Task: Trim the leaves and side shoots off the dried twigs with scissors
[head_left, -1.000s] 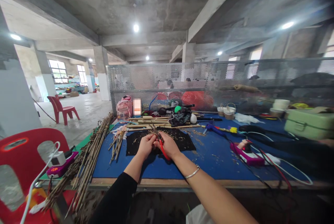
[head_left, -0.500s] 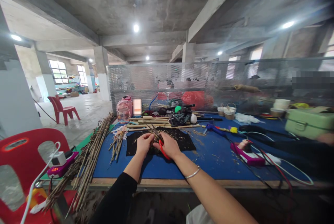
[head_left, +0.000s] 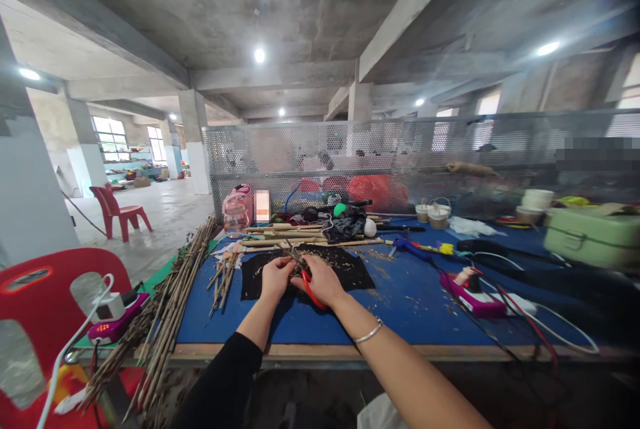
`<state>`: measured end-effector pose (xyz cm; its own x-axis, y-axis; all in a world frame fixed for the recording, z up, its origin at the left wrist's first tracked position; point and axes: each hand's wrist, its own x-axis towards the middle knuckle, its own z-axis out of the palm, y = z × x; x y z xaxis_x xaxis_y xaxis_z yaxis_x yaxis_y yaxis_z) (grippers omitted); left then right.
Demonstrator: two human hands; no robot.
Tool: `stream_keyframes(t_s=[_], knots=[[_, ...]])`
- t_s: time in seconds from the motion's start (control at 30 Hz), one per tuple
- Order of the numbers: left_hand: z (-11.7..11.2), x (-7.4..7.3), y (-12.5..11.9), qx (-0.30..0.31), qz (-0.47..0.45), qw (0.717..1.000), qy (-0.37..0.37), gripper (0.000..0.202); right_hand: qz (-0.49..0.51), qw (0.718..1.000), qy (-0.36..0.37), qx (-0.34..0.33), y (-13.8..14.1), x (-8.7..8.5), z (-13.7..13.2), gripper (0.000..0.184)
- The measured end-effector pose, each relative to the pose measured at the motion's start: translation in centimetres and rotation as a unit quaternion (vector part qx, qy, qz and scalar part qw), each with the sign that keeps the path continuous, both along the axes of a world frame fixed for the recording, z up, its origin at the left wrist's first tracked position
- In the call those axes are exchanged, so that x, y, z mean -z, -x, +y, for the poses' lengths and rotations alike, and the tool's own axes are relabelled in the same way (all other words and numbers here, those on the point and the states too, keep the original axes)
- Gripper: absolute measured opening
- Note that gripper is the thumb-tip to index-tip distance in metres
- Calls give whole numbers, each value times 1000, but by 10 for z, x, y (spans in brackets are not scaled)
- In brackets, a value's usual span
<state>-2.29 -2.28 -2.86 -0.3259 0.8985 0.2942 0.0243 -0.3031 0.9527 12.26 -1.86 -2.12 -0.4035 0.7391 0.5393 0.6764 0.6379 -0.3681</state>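
Observation:
Red-handled scissors (head_left: 311, 290) are gripped in my right hand (head_left: 323, 280), with the blades pointing up and away to the left. My left hand (head_left: 276, 277) is close beside it, its fingertips pinched together near the blades. Whatever is in that pinch is too small to make out. Both hands are over a black cloth (head_left: 357, 271) strewn with small tan clippings. Left of the cloth lie short cut twigs (head_left: 225, 282), and farther left a bundle of long dry stalks (head_left: 173, 309) runs over the table edge.
Bamboo sticks (head_left: 280, 242) lie behind the cloth on the blue table (head_left: 400, 322). A glue gun (head_left: 413, 247), a purple power strip (head_left: 473, 297) with cables and a green toolbox (head_left: 590, 235) are to the right. Red chairs (head_left: 65, 282) stand at left; a perforated metal screen (head_left: 280, 149) rises behind.
The scissor blades have shifted slightly and look closer together than before. Both hands stay in nearly the same place over the cloth. The camera view has moved very slightly.

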Motion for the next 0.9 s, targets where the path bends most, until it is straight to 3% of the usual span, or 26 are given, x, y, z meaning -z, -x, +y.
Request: stream_keyframes(t_s=[0.23,0.53,0.7,0.9], knots=[[-7,-5,-6,60,-78,995,18,35,46,999,13,-10,2,-4,-3,38],[-7,-5,-9,138,-126,982,19,40,38,999,-11,14,1,-1,-2,49],[-8,-6,-9,130,-141,981,25,40,56,998,26,-14,2,-4,-3,38],[-3,-2,-7,93,-129,987,20,41,51,998,43,-5,0,-8,-5,40]])
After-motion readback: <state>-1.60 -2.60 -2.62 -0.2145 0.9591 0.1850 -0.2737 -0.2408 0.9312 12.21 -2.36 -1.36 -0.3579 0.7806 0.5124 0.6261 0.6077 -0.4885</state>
